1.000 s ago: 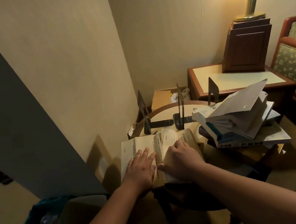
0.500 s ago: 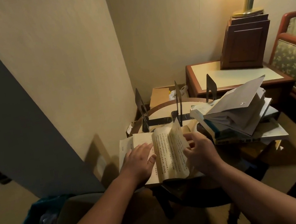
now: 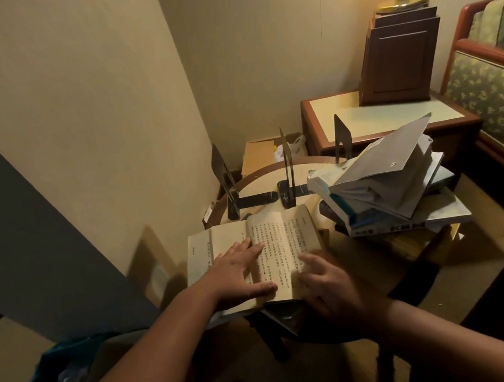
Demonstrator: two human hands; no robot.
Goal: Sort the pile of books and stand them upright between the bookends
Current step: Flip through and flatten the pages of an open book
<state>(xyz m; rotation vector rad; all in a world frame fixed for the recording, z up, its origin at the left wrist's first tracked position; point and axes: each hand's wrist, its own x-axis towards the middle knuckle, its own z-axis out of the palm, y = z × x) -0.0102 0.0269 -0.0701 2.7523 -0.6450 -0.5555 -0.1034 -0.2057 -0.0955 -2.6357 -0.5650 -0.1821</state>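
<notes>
An open book (image 3: 272,247) lies flat at the near edge of the round desk (image 3: 263,185), pages up and printed in vertical columns. The left hand (image 3: 241,275) presses on its left-hand pages with straight, spread fingers, its grip apart and holding nothing. The right hand (image 3: 327,281) rests at the lower right corner of the book. It is blurred, so it cannot be told whether its grip is clamped on a page or only touching the paper. Just to the right sits the pile of books (image 3: 385,189), loosely stacked, with the top one splayed open. Behind the book stand three bookends, the left bookend (image 3: 222,175), the middle bookend (image 3: 287,165) and the right bookend (image 3: 342,137), with no book between them yet. The step in hand looks like checking this book during sorting, so the task is at an early stage. The next move probably calls for closing the covers, gripping the book by its spine and standing it upright against a bookend without it tipping over.
</notes>
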